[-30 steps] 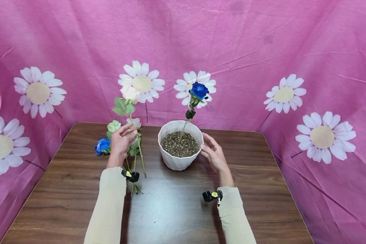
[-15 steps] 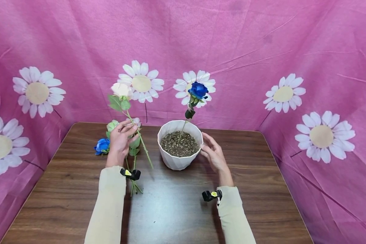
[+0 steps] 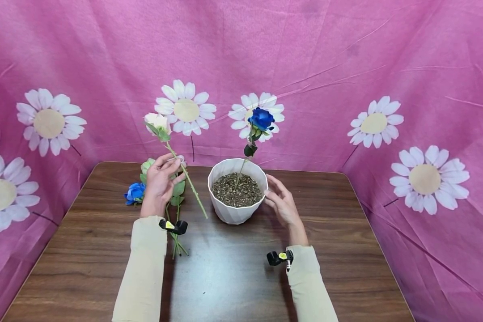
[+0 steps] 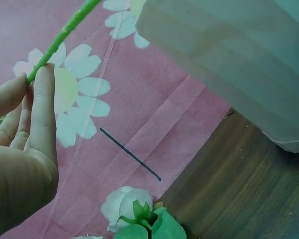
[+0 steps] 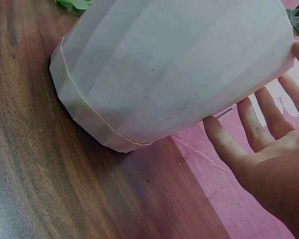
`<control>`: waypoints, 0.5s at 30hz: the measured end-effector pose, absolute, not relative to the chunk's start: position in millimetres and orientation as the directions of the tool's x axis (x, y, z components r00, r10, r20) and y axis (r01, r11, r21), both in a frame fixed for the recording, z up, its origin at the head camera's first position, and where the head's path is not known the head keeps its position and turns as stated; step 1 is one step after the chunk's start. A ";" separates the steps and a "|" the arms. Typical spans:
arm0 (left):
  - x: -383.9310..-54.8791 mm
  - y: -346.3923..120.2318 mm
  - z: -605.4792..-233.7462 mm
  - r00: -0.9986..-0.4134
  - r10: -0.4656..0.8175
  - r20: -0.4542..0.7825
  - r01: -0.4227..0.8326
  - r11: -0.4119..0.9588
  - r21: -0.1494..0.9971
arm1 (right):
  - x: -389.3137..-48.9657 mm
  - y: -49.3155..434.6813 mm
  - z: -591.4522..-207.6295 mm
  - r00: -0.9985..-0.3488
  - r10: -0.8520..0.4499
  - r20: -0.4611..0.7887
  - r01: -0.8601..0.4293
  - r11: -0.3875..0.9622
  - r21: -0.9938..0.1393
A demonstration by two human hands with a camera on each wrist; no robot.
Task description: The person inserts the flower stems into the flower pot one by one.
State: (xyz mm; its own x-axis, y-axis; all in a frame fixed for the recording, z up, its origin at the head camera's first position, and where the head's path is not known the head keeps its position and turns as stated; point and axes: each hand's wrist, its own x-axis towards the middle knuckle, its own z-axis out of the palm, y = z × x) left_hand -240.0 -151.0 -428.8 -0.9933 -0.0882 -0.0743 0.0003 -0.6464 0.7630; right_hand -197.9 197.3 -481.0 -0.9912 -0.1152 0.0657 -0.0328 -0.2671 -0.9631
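Between thumb and fingertips my left hand (image 3: 159,183) pinches the green stem (image 4: 70,27) of a white rose (image 3: 158,125). The rose is held above the table, its bloom up to the left and its bare stem end slanting down toward the pot. A white faceted flower pot (image 3: 235,214) stands upright, filled with brown granular soil (image 3: 236,191). One blue rose (image 3: 261,119) rises from that soil. My right hand (image 3: 283,203) touches the pot's right side with extended, spread fingertips; its thumb is near the rim in the right wrist view.
Left of the pot, more roses lie on the wooden table (image 3: 233,277): a blue rose (image 3: 135,193) and a pale green one (image 3: 146,165), partly behind my left hand. Their stems (image 3: 180,246) point toward me. A pink daisy-print cloth (image 3: 306,53) surrounds the table's back and sides.
The white rose has tilted: its bloom moved left and its stem end swung right and slightly up, toward the pot. The right hand and pot have stayed in place.
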 end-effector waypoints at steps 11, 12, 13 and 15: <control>-245.8 -142.7 -414.8 -0.994 -0.083 -0.072 0.002 -0.669 0.743 | -198.3 197.3 -481.9 -0.992 -0.111 0.062 -0.031 -0.262 -0.965; -246.4 -141.9 -413.1 -0.995 -0.080 -0.065 0.006 -0.676 0.736 | -198.3 197.2 -481.9 -0.992 -0.112 0.062 -0.031 -0.262 -0.965; -246.9 -140.9 -411.2 -0.995 -0.078 -0.059 0.011 -0.683 0.730 | -198.3 197.2 -481.9 -0.992 -0.112 0.063 -0.031 -0.263 -0.964; -247.8 -138.6 -407.8 -0.996 -0.080 -0.044 0.024 -0.698 0.715 | -198.1 196.9 -481.7 -0.992 -0.110 0.063 -0.032 -0.264 -0.964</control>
